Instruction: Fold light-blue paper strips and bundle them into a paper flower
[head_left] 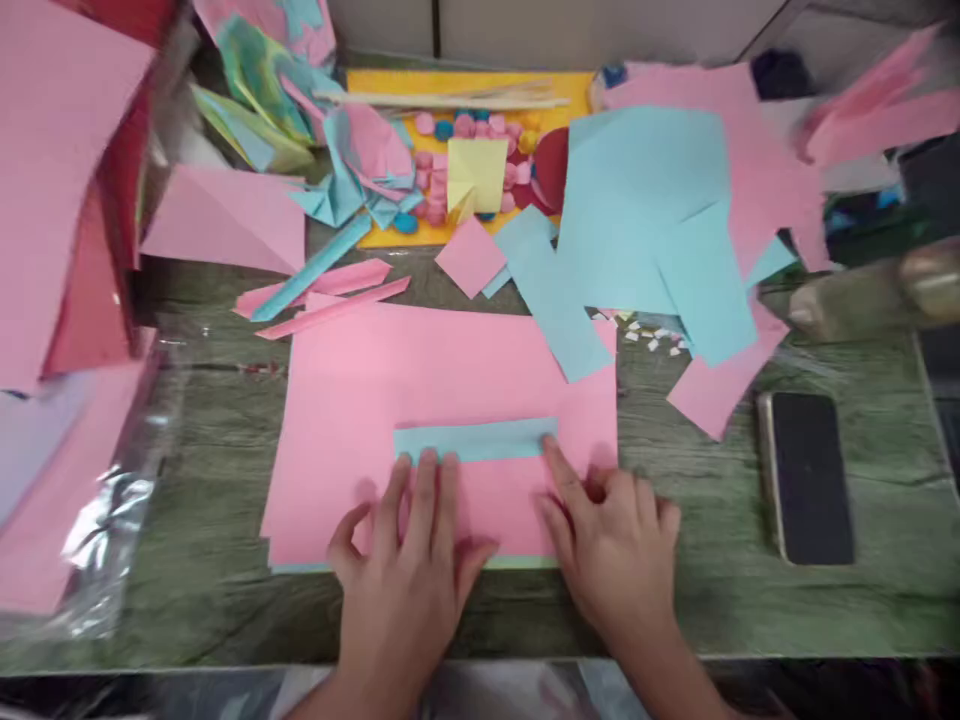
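A narrow blue paper strip [480, 438] lies across a stack of pink paper sheets [345, 370] in front of me. My left hand [409, 570] rests on the stack with its fingers stretched out, and several fingertips press the strip's lower edge toward its left end. At the right end, the index finger of my right hand [619, 550] points out and touches the strip, while its other fingers are curled loosely. Neither hand grasps anything. Whether the strip is folded double cannot be made out.
Blue paper pieces [645, 210] and pink scraps lie at the back right. A phone [814, 480] is on the right, with another person's hand [870, 295] beyond it. Small paper pieces cover a yellow sheet [472, 85]. Plastic-wrapped pink sheets [67, 500] lie left.
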